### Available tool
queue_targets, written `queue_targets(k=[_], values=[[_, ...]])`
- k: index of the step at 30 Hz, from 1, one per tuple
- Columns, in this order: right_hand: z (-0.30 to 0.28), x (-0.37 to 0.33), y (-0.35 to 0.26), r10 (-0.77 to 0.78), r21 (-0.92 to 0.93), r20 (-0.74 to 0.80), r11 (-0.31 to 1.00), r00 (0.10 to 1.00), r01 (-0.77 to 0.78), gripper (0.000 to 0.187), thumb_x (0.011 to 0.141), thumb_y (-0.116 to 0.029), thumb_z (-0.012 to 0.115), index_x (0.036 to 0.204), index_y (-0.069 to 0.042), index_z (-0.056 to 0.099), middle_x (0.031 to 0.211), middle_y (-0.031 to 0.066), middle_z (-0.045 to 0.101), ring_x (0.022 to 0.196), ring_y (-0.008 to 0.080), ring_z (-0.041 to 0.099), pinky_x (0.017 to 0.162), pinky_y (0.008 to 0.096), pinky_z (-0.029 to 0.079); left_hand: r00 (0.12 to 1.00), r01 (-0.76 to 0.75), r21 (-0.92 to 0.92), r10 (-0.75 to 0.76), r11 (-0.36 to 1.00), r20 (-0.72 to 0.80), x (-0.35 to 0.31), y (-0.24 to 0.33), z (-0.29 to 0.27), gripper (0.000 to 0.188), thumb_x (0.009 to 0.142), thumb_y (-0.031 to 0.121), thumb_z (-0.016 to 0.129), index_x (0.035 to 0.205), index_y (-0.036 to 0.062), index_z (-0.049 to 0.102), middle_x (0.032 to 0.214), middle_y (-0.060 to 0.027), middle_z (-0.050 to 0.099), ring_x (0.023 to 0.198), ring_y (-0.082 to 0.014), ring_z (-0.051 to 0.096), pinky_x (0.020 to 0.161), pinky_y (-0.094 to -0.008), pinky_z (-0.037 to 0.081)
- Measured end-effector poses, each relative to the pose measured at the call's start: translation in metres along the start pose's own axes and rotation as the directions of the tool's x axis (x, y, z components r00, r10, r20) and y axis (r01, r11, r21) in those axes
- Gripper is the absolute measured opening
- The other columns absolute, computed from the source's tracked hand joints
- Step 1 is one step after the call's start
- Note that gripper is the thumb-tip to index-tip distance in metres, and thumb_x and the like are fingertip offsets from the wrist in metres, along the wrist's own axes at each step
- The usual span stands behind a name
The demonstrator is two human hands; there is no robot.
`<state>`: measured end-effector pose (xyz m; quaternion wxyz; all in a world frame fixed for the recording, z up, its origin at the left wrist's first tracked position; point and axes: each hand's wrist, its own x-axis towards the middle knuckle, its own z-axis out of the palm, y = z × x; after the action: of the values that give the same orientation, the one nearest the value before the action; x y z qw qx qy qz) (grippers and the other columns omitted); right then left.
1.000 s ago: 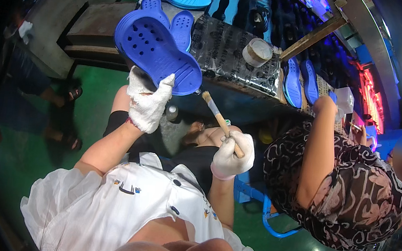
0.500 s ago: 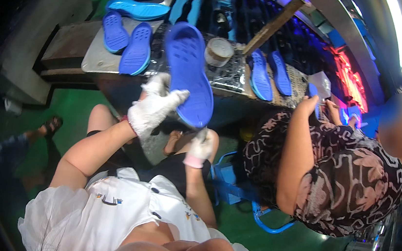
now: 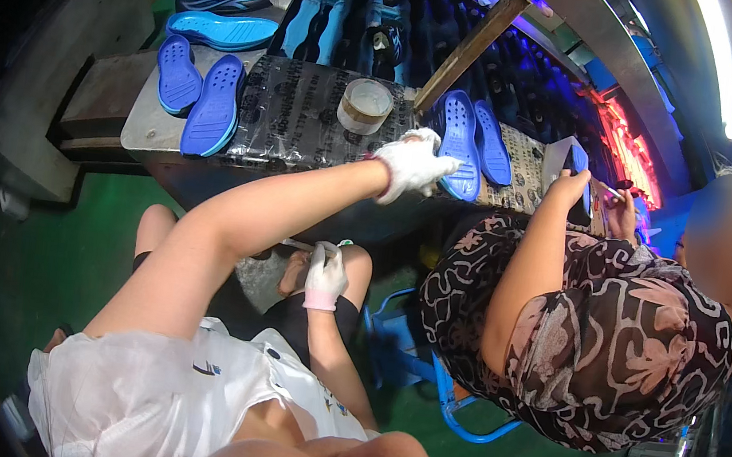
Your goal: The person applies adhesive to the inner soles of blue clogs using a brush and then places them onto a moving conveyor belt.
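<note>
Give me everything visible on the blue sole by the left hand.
The blue sole is long and looks like foam or rubber, with small holes toward its far end and a lighter blue edge. It lies hole-dotted face up on the bench, beside another blue sole. The gloved left hand overlaps its near left edge, seemingly touching; whether the grip is closed is unclear.
</note>
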<state>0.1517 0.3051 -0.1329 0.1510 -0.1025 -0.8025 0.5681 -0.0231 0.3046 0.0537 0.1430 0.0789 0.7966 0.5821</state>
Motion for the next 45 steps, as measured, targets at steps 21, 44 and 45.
queue_targets(k=[21,44,45], values=[[0.004,0.005,0.067,0.032,0.275,0.097,0.96,0.995,-0.058,0.011,0.092,-0.011,0.058,0.097,-0.001,0.061,0.09,0.0043,0.061,0.077,0.0104,0.059,0.071,0.0238,0.05,0.654,-0.146,0.168,0.222,0.975,-0.723,-0.231,-0.145,-0.153,0.026,0.077,0.006,0.073,0.101,0.0059,0.063,0.126,-0.0166,0.048,0.092,-0.0163,0.06,0.071,-0.0298,0.052],[-0.05,-0.033,-0.168,-0.247,0.391,-0.26,0.857,0.933,0.336,0.017,0.089,-0.002,0.043,0.098,0.003,0.056,0.072,0.0077,0.058,0.054,0.0064,0.05,0.049,0.0166,0.038,0.696,-0.437,-0.602,-0.173,0.668,-0.697,-0.234,-0.079,-0.117,0.034,0.086,0.008,0.065,0.118,0.0053,0.056,0.098,-0.001,0.065,0.084,-0.0089,0.06,0.077,-0.0245,0.048],[-0.046,-0.038,-0.173,-0.325,0.419,-0.203,0.824,0.924,0.382,0.018,0.086,0.003,0.043,0.098,0.006,0.056,0.076,0.01,0.06,0.058,0.0093,0.057,0.05,0.0183,0.043,0.662,-0.438,-0.588,-0.199,0.681,-0.723,-0.237,-0.08,-0.114,0.035,0.086,0.009,0.065,0.119,0.0057,0.055,0.098,-0.0008,0.064,0.084,-0.0091,0.06,0.077,-0.0244,0.048]])
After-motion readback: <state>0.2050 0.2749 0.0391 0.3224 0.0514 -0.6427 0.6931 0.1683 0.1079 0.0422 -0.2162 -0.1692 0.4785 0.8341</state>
